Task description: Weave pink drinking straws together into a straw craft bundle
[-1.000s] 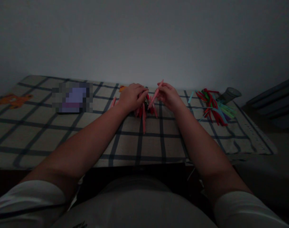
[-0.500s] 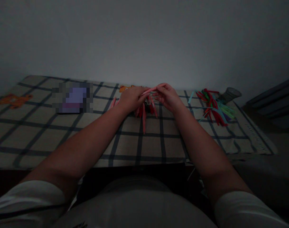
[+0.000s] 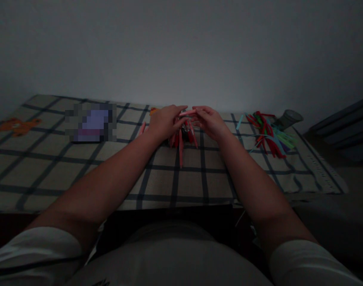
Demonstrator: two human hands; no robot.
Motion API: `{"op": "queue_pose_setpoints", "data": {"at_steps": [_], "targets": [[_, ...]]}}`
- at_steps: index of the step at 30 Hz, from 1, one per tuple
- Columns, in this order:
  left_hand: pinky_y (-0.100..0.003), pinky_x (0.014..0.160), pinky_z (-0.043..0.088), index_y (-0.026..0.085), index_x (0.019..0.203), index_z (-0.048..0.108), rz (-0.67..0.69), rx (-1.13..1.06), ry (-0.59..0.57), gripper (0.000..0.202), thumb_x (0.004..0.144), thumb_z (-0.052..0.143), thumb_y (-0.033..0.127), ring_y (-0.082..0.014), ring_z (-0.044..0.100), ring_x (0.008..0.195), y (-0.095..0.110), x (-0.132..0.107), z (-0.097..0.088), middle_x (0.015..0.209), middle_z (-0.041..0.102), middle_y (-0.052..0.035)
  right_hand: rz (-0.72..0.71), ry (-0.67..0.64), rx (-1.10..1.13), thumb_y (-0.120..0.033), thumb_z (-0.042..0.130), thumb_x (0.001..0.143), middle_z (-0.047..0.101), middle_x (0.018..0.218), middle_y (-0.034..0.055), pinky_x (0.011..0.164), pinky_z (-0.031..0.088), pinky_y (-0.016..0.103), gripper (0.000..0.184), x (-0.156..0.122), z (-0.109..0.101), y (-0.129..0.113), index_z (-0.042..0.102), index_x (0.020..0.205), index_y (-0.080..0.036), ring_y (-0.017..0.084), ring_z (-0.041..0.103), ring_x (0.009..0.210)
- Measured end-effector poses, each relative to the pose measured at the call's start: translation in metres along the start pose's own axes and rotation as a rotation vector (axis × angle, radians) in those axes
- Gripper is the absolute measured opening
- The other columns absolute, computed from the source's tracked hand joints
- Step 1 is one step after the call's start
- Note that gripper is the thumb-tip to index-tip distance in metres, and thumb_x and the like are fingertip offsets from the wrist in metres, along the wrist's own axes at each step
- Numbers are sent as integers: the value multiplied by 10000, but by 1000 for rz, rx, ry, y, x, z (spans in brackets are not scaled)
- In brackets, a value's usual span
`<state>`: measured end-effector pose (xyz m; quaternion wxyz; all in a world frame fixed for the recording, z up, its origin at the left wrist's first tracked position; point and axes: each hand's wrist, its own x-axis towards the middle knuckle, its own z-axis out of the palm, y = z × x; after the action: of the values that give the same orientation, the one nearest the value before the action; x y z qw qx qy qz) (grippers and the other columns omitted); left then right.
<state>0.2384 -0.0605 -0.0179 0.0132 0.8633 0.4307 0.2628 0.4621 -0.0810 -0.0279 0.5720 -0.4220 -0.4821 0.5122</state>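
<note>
A narrow pink strip (image 3: 187,113) spans the gap between my two hands, above the table. My left hand (image 3: 165,122) is around its left end, thumb below and fingers above. The fingers of my right hand (image 3: 211,121) pinch the right end. Below them lies a cluster of pink and red strips (image 3: 181,153) with something dark and shiny among them, partly covered by my left hand. Another pink piece (image 3: 142,128) shows just left of my left wrist. The dim light hides what the strips are made of.
A checked cloth (image 3: 109,174) covers the table against a plain wall. At the right, a heap of red, green and blue strips (image 3: 269,137) lies beside a tipped dark clear cup (image 3: 290,118). A blurred-out purple item (image 3: 94,125) and an orange flower-like piece (image 3: 18,126) are at the left.
My left fingers have lifted and spread a little from the thumb. The pink strip between my hands now looks shorter and more level. The things on the table have not moved.
</note>
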Motion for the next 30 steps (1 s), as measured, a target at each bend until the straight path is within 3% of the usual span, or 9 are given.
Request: {"op": "queue_pose_setpoints", "data": {"at_steps": [6, 11, 15, 21, 30], "targets": [[-407, 1047, 591, 336, 1644, 808, -25, 18, -32, 503, 1246, 546, 499, -347, 813, 1398, 3, 0, -1, 1531, 881, -100, 14, -51, 19, -496, 1054, 945, 921, 1057, 11, 760, 678, 236, 364, -1, 1, 2, 823, 1092, -256, 115, 793, 793], [-396, 1047, 589, 336, 1580, 844, -36, 37, -36, 460, 1244, 566, 482, -335, 823, 1370, 1, 1, 2, 1490, 891, -106, 39, 37, -167, -785, 867, 1040, 816, 813, 22, 662, 621, 243, 576, -2, 7, -4, 756, 901, -237, 130, 731, 678], [-384, 1035, 587, 329, 1583, 841, -41, 52, -43, 435, 1233, 608, 438, -325, 812, 1377, 1, 1, 3, 1498, 882, -109, 5, 73, -346, -877, 766, 1059, 660, 642, -3, 602, 535, 246, 722, -3, 9, -4, 641, 735, -244, 129, 641, 603], [-366, 1027, 584, 284, 1502, 885, 33, 53, -23, 384, 1216, 653, 391, -305, 814, 1340, -3, 3, 5, 1436, 884, -118, -21, 41, -406, -850, 761, 1079, 541, 603, -43, 615, 488, 251, 751, -5, 11, -5, 562, 677, -248, 112, 533, 580], [-363, 1036, 582, 347, 1607, 826, 15, 153, -96, 444, 1271, 553, 448, -293, 828, 1373, 0, 2, 3, 1484, 888, -89, -41, 22, -433, -818, 809, 1065, 556, 613, -35, 616, 462, 272, 710, -3, 5, -3, 565, 700, -259, 132, 519, 594]]}}
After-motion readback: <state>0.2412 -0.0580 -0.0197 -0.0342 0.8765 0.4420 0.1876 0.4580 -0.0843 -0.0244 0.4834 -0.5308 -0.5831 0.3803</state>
